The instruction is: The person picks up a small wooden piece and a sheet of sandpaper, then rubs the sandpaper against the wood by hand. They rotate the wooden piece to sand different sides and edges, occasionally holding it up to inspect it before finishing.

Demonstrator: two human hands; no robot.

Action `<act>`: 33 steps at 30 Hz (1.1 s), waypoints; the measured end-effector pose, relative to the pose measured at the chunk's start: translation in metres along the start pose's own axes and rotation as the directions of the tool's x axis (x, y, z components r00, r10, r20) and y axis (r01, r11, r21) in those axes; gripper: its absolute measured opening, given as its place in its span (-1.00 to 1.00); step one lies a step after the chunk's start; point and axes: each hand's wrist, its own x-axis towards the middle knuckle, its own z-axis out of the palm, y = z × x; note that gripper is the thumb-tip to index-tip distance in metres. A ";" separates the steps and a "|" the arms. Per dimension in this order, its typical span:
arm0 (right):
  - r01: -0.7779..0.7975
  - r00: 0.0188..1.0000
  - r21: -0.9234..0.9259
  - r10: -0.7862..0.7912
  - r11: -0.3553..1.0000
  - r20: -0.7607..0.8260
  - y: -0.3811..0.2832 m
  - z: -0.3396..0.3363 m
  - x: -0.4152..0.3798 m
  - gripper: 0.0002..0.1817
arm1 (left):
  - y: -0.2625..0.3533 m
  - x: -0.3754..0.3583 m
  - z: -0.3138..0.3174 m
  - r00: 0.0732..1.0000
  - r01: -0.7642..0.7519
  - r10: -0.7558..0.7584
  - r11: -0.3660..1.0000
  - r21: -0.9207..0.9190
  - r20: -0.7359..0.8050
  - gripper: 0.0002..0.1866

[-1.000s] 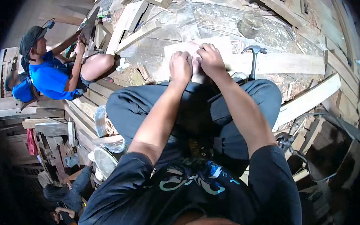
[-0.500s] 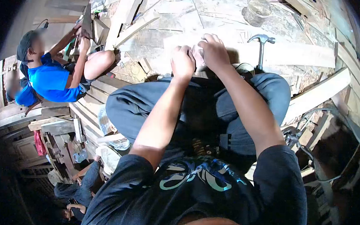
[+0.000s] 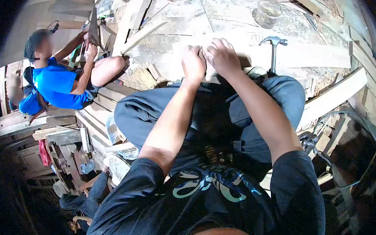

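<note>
So, the L hand [image 3: 194,63] & R hand [image 3: 223,58] are held close together, both half curled; it can't be told if a thing is gripped, b/c of the glare; a pale plank [image 3: 310,57] is seen just R of the R hand; a hammer [image 3: 273,55] is laid across it; a clear tub [image 3: 268,14] is set farther off.

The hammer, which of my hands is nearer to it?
Right hand. It is left of the hammer in the picture, not touching it; the left hand is farther left, beyond the right.
</note>
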 end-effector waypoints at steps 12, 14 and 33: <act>-0.024 1.000 0.043 0.023 0.999 0.017 -0.001 0.000 0.002 -0.85 | -0.004 0.011 0.009 0.999 -0.017 0.013 0.997 -0.076 -0.052 -0.90; -0.026 1.000 0.033 0.026 0.999 0.004 -0.001 -0.003 0.001 -0.86 | 0.001 0.012 0.015 0.989 -0.072 0.069 0.997 -0.016 -0.131 -0.90; 0.002 0.999 0.007 -0.002 1.000 0.035 -0.001 0.001 0.002 -0.82 | -0.002 0.009 0.003 0.998 0.037 -0.037 0.999 0.008 -0.059 -0.87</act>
